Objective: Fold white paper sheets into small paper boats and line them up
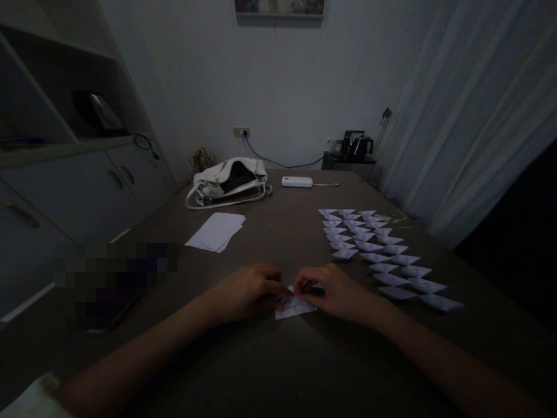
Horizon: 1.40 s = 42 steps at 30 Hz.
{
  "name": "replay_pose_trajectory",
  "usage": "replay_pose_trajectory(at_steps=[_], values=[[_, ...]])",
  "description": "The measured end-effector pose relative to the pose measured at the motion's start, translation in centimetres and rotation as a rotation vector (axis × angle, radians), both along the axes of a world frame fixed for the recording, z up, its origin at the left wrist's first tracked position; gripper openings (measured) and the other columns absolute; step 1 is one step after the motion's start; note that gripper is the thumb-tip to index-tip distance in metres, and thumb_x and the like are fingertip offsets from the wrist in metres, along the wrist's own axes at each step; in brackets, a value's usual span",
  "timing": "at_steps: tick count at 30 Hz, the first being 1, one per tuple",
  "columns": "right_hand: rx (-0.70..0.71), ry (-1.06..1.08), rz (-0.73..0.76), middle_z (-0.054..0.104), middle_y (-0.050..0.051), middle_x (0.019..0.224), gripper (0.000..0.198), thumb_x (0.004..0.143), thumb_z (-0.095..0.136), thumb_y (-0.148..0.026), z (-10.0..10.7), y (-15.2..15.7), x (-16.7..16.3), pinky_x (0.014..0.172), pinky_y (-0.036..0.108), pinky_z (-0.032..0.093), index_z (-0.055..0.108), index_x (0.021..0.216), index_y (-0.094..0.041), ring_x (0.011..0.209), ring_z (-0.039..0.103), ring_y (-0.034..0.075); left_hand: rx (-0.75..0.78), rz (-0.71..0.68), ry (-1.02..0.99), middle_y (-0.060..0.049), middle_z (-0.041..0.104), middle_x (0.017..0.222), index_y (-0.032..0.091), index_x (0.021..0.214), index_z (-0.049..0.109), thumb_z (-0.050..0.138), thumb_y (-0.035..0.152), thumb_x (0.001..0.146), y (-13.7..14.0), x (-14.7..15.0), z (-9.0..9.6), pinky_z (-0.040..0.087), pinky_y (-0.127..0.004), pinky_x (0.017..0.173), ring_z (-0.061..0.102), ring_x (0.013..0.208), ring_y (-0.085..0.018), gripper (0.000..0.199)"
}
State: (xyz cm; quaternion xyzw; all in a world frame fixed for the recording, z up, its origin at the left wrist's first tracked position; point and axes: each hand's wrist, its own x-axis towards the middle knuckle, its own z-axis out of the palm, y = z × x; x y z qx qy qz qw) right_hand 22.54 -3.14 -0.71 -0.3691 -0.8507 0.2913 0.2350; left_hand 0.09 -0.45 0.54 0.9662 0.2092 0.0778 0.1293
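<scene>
A small folded piece of white paper [296, 307] lies on the table just in front of me, creases showing on its face. My left hand [256, 290] rests at its left side, fingertips pressing on the paper. From the right, my right hand [328, 290] pinches the paper's upper part between thumb and fingers. To the right stand rows of folded white paper boats [369, 246], several in each row. A stack of white paper sheets [216, 232] lies to the left, beyond my left hand.
A white handbag [235, 174] sits open at the table's far left. Near the far edge lies a white power bank [297, 182] with a short cable. A dark, blurred-out device [117, 290] is on the left. A kettle [360, 146] stands on a side stand behind.
</scene>
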Motion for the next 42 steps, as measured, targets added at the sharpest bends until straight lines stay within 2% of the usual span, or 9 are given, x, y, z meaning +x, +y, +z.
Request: replay_pose_trajectory(at_steps=[15,23,27,31,42], values=[[0.058,0.022,-0.014,0.061,0.0,0.08,0.014,0.072,0.059,-0.006,-0.4,0.1,-0.2,0.067,0.022,0.044,0.057,0.08,-0.017,0.073,0.058,0.011,0.048,-0.027,0.043,-0.004,0.057,0.089,0.027,0.11,0.063,0.051,0.019,0.088,-0.4,0.1,0.4,0.039,-0.023,0.069,0.055,0.082,-0.015,0.026],[0.019,0.043,-0.034,0.063,0.001,0.08,0.009,0.078,0.057,-0.009,0.1,0.4,-0.1,0.069,0.023,0.045,0.059,0.083,-0.017,0.074,0.059,0.011,0.055,-0.051,0.028,-0.004,0.06,0.09,0.025,0.111,0.063,0.05,0.016,0.088,-0.4,0.1,0.3,0.039,-0.023,0.069,0.057,0.081,-0.015,0.028],[0.092,0.022,-0.113,0.064,0.001,0.078,0.007,0.078,0.059,-0.011,-0.3,1.4,-0.6,0.065,0.022,0.043,0.061,0.083,-0.016,0.07,0.059,0.012,0.04,-0.066,0.011,-0.005,0.06,0.091,0.024,0.11,0.064,0.05,0.015,0.088,-0.3,0.1,0.2,0.04,-0.023,0.072,0.057,0.083,-0.015,0.028],[0.169,-0.015,-0.079,0.063,0.001,0.075,0.007,0.075,0.061,-0.008,-0.9,2.1,-1.0,0.063,0.021,0.041,0.06,0.077,-0.016,0.069,0.058,0.012,0.034,-0.065,-0.016,-0.005,0.06,0.089,0.024,0.108,0.065,0.051,0.018,0.088,-0.3,0.1,0.2,0.04,-0.023,0.07,0.058,0.081,-0.015,0.025],[0.189,-0.047,-0.065,0.062,0.001,0.075,0.006,0.075,0.063,-0.01,-1.0,2.1,-1.0,0.062,0.021,0.039,0.06,0.077,-0.015,0.068,0.056,0.011,0.001,-0.071,-0.015,-0.007,0.062,0.095,0.023,0.109,0.065,0.049,0.017,0.089,-0.3,0.1,0.2,0.042,-0.025,0.075,0.059,0.087,-0.017,0.026]])
